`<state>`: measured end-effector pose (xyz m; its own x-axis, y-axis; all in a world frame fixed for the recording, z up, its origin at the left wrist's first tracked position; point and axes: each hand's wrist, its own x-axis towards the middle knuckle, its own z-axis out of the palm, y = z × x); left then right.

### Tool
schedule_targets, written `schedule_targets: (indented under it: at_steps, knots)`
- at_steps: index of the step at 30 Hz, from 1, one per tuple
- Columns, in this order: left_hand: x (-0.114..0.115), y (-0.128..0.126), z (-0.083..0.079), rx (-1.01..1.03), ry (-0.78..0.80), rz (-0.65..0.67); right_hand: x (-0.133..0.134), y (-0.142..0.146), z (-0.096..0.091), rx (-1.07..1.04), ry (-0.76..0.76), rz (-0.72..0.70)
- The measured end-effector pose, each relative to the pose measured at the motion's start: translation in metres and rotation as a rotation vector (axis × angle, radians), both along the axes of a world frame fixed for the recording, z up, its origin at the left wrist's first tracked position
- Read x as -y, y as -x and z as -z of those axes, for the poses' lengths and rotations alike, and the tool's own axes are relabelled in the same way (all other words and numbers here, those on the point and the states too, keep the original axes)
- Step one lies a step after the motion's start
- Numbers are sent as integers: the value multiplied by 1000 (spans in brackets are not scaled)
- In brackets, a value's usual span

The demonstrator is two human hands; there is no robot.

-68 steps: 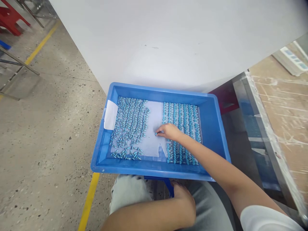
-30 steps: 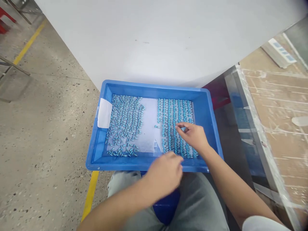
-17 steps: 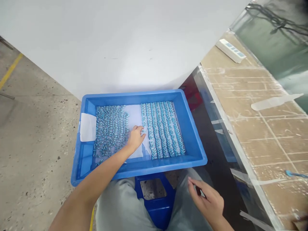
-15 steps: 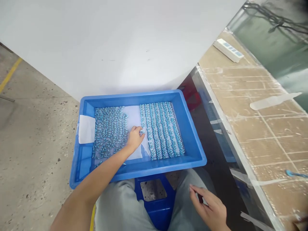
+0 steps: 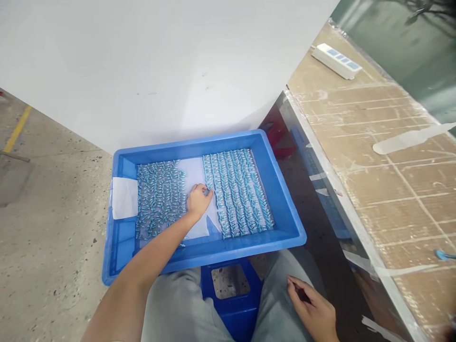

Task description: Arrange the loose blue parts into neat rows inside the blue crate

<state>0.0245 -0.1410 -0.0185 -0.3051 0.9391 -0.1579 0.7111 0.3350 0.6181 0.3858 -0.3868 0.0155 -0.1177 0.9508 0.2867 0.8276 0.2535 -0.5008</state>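
A blue plastic tray [image 5: 285,209] rests on a blue stool [image 5: 231,304] between my knees. Inside it, a white sheet [image 5: 192,168] carries several small light-blue parts: a loose heap [image 5: 158,194] on the left and neat rows [image 5: 238,190] on the right. My left hand [image 5: 197,200] reaches into the tray's middle, fingers pinched at the left edge of the rows, seemingly on one small part. My right hand [image 5: 313,311] lies low on my right thigh, fingers curled loosely, with something dark under them that I cannot make out.
A white label [image 5: 124,197] hangs over the tray's left wall. A white panel [image 5: 160,61] stands behind the tray. To the right runs a brown workbench [image 5: 392,156] with a white power strip [image 5: 337,60]. Concrete floor [image 5: 46,228] with a yellow line lies left.
My right hand left the rows and dropped to my thigh. My left hand rose from below the tray and reached into its middle. The view swung right.
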Motion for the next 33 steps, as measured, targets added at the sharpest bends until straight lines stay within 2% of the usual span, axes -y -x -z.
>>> schedule_targets:
  at_steps: [11,20,25,28,33]
  knots:
    - [-5,0,4,-31,9,-26,6,-1,15,-46,53,50]
    - [-7,-1,1,-25,36,-34,7,-2,20,-58,83,58]
    - [-4,0,1,-10,-1,-27,8,-2,23,-52,105,54]
    - [6,9,3,21,-42,31,9,-3,25,-47,106,52]
    - [26,29,8,77,-55,207,10,-4,29,-42,111,41]
